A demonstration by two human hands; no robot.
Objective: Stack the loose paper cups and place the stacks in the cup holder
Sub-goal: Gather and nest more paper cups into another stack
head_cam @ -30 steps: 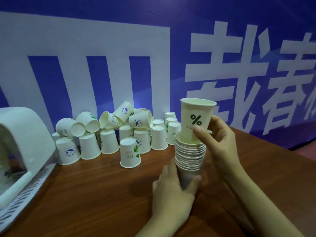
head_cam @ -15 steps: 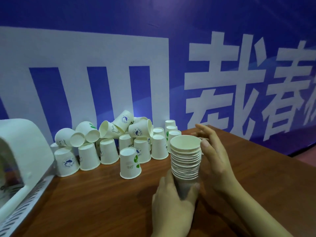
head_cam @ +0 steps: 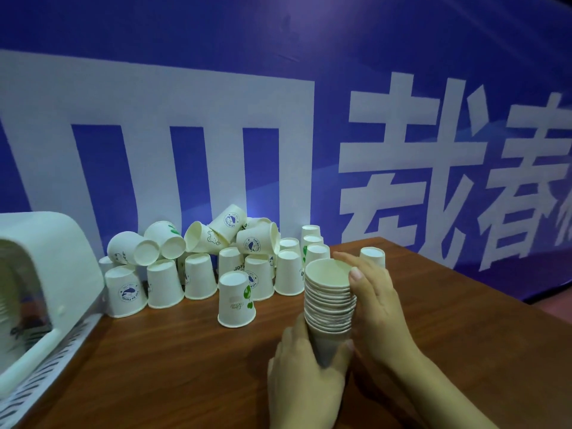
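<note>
One stack, one cup holder, two hands, roughly twenty loose cups.

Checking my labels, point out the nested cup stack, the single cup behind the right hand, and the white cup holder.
nested cup stack (head_cam: 329,300), head view, ribbed rims.
single cup (head_cam: 372,257), head view, upturned base.
white cup holder (head_cam: 62,252), head view, curved hood.

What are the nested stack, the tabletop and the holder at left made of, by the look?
Cup stack: thin paper, matte off-white, rolled rims.
Tabletop: brown wood grain with soft sheen, possibly laminate.
Cup holder: likely moulded white plastic, smooth rounded shell, perforated base.
</note>
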